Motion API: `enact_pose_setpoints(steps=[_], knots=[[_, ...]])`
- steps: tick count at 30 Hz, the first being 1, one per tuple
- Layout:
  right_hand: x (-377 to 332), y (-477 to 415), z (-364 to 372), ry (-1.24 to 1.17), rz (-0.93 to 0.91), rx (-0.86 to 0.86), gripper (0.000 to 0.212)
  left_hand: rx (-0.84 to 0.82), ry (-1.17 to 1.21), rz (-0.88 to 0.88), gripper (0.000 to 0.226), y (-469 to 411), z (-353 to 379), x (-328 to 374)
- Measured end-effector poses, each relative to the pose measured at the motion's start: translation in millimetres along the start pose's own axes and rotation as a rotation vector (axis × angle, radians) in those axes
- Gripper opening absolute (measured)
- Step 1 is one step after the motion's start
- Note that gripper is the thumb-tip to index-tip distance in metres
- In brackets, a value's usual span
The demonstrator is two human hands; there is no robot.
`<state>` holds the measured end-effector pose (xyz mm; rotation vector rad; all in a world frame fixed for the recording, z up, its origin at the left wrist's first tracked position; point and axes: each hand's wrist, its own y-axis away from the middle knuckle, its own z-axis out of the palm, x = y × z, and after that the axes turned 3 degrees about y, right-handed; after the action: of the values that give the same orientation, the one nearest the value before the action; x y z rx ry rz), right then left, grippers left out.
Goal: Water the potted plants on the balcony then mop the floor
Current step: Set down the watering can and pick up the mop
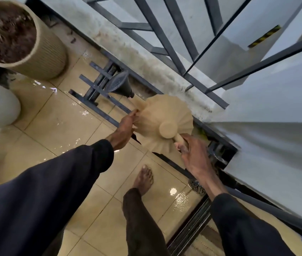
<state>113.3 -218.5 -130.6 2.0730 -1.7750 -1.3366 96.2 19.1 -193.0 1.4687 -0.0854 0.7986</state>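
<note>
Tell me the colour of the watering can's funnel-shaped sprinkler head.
The funnel-shaped sprinkler head is dark grey; head view.

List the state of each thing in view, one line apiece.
Watering can: held by both hands, no water pouring.
Left hand: grips the can beside its spout.
Right hand: curled round the can's handle.
Ribbed pot: holds dark soil.
Floor tiles: wet, with shining puddles.
</note>
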Motion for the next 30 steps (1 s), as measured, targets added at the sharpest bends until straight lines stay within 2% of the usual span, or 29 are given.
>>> enact_pose_setpoints(steps=[6,10,14,18,23,30], knots=[[-5,8,-1,0.106,-0.04,0.002,0.02,-0.009,0.018,0.014,0.039,30,-3,5],[-29,42,-12,0.151,0.001,0.056,0.034,0.041,0.028,0.009,0.041,90,-12,1],[-70,119,-36,0.011,0.07,0.123,0.027,-0.036,-0.062,0.001,0.034,177,-18,21],[-124,220,-75,-0.167,0.128,0.168,0.027,-0.145,-0.248,0.137,0.032,288,-21,69],[-194,348,-129,-0.306,0.182,0.384,0.013,-0.23,-0.412,0.315,0.029,422,-23,119],[-226,482,-179,-0.52,0.199,0.733,0.013,-0.424,-0.504,0.322,0.018,547,31,136]])
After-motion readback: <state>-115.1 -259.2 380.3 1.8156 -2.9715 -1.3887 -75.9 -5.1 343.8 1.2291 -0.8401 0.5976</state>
